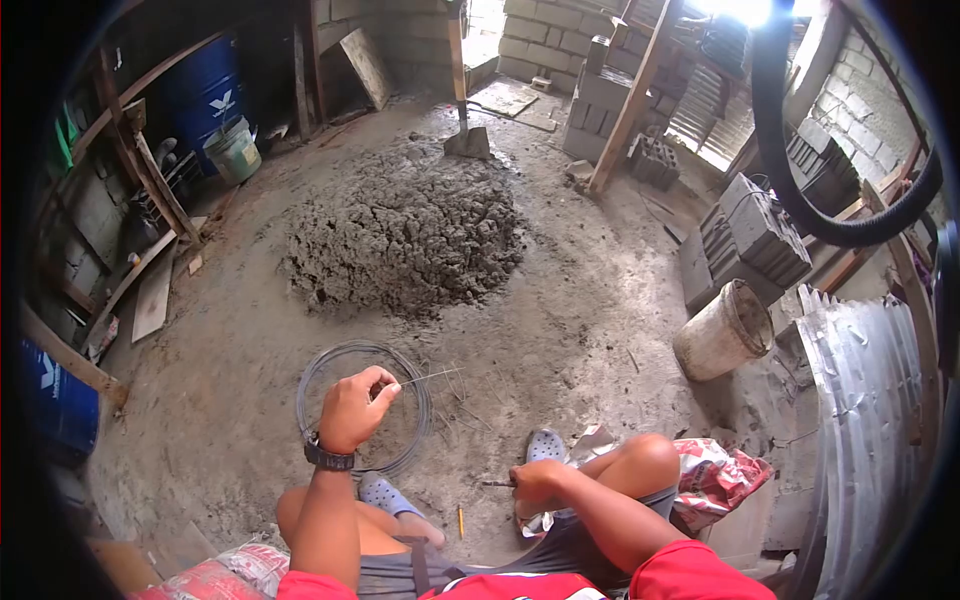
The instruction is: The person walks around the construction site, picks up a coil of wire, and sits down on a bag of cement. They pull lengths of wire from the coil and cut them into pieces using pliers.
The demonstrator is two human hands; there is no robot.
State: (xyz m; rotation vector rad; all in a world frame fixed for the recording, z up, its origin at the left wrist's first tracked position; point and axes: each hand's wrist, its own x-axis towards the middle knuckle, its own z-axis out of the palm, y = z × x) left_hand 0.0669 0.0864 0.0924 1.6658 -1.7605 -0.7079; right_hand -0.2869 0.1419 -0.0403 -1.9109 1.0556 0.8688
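Note:
My left hand (352, 408), with a dark watch on its wrist, pinches a thin piece of wire (432, 375) that points right. It is held above a coil of grey wire (425, 415) lying on the floor. Loose short wires (470, 400) lie just right of the coil. My right hand (537, 482) is closed around a small dark tool (497, 484) near my right knee; most of the tool is hidden in the fist. A yellow pencil (461, 521) lies on the floor between my feet.
Ahead is a mound of wet mortar (400, 235) with a shovel (466, 142) standing at its back. A dirty bucket (725, 330), concrete blocks (745, 240) and corrugated metal sheets (865, 400) are at the right. Another bucket (232, 152) and blue drums (205, 95) stand at the left.

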